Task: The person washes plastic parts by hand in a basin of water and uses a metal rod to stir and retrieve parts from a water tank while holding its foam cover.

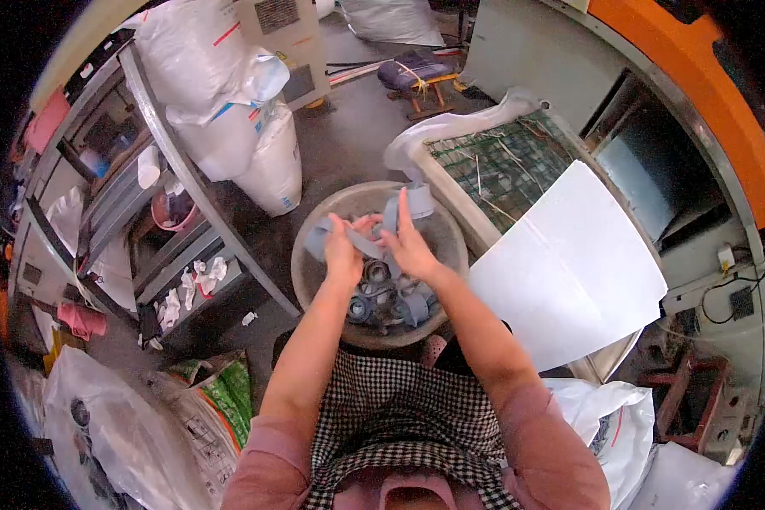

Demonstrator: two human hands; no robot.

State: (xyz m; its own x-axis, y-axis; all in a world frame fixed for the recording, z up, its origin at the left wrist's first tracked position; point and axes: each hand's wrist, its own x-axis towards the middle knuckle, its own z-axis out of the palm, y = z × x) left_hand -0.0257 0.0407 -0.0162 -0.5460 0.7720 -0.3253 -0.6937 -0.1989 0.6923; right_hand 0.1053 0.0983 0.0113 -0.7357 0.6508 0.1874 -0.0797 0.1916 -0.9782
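Observation:
Over a round basin (308, 293) my two hands are close together among grey plastic parts. My left hand (343, 257) has its fingers curled round a curved grey plastic piece (318, 240), partly hidden by the hand. In my right hand (410, 250) is another grey plastic piece (390, 214), held between thumb and fingers. A curved grey band (365, 241) runs between the two hands; I cannot tell which part it belongs to. A wider grey part (420, 201) shows just beyond my right fingertips. Several grey ring-shaped parts (413, 308) lie in the basin below.
A large white sheet (574, 272) lies at the right, beside a crate with green netting (501, 161). White sacks (221, 144) are stacked behind a metal rack (200, 191) at the left. A small stool (418, 76) stands at the back. Plastic bags (115, 425) lie near me.

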